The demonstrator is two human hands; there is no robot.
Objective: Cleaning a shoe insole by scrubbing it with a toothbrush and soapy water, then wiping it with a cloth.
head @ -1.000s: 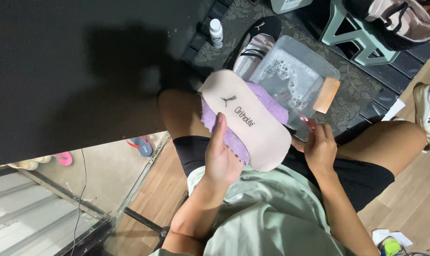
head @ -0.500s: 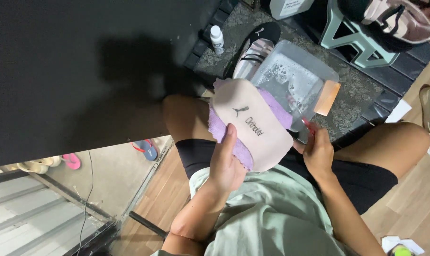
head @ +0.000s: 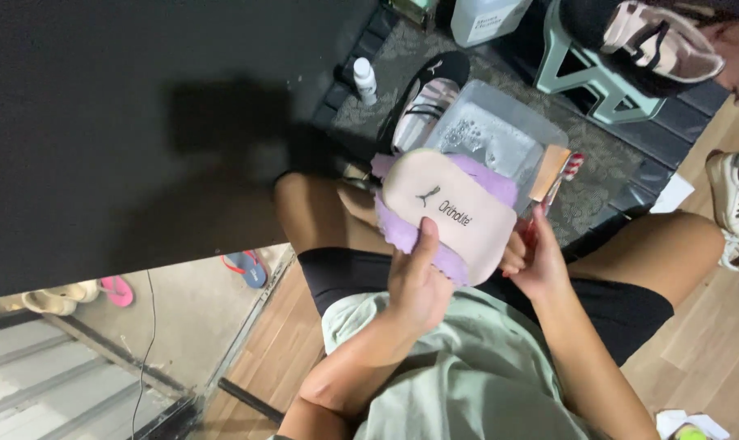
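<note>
A: What's nearest the camera?

B: The left hand (head: 418,281), thumb pressed flat along the pale pink foam shoe insole (head: 451,212), fingers curled beneath, so the insole stays face-up over the lap. A fuzzy lilac cloth (head: 402,232) is bunched beneath the insole, probably cushioning the grip or wiping its underside.

A: And the other hand?

B: The right hand (head: 536,261) sits at three o'clock of the insole, fingers closed on its heel end; I judge it steadies that end. Whether it pinches something red as well, I cannot tell.

A: Farther out?

B: At twelve o'clock, a clear plastic tub of sudsy water (head: 499,134) stands on the dark patterned mat (head: 597,163), close enough to dip into. A wooden-backed brush (head: 551,169) rests on its right rim. At eleven o'clock lies a black-and-pink sneaker (head: 422,102), then a small white bottle (head: 366,80). Farthest, at one o'clock, a mint-green plastic stool (head: 597,85).
</note>
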